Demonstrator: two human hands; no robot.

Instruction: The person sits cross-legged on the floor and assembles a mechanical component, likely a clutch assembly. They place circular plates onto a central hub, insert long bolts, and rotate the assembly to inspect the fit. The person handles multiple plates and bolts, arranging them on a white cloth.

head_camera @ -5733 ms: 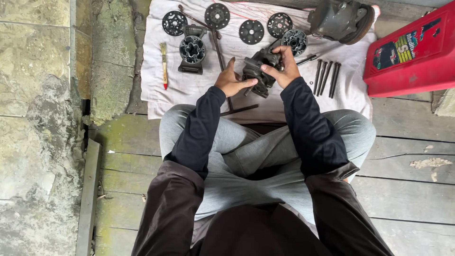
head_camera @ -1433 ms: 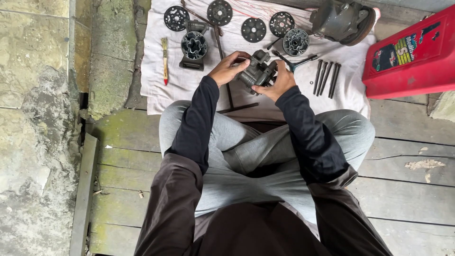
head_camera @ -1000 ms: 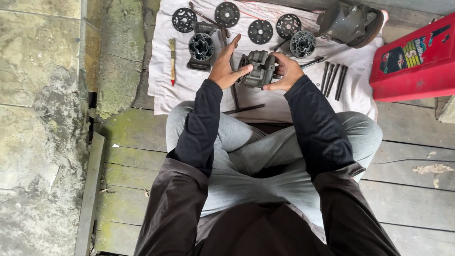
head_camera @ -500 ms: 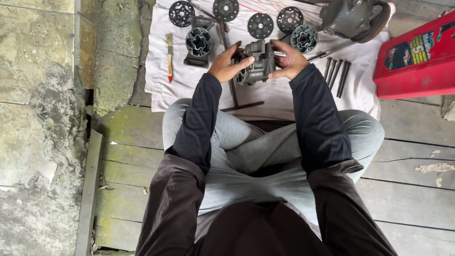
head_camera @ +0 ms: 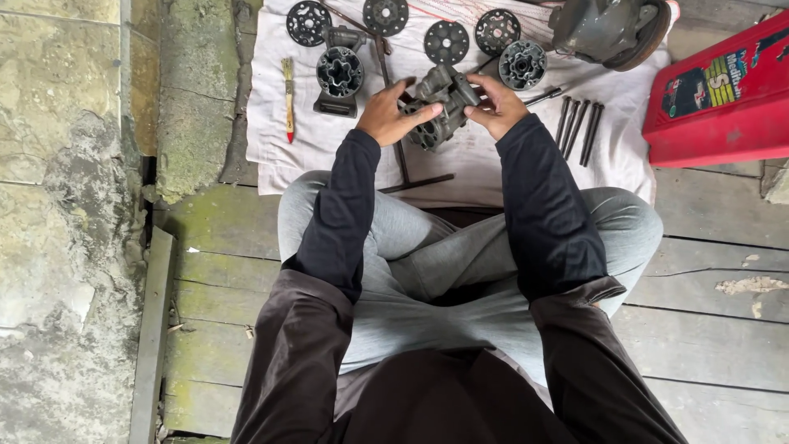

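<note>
Both hands are closed around a grey metal housing, a chunky cast part with round bores showing on its underside, held up just above a white cloth spread on the wooden floor. The left hand grips the housing's left side with the fingers curled over its top; the right hand clasps the right end, fingers wrapped round it. Just beyond the hands, on the cloth, lie a finned cylindrical part on the left and a round gear-like part on the right, with several dark perforated discs in a row behind them. A small brush with a red handle lies near the cloth's left edge. Four dark long bolts lie side by side right of the right hand. A red container lies well to the right, off the cloth.
</note>
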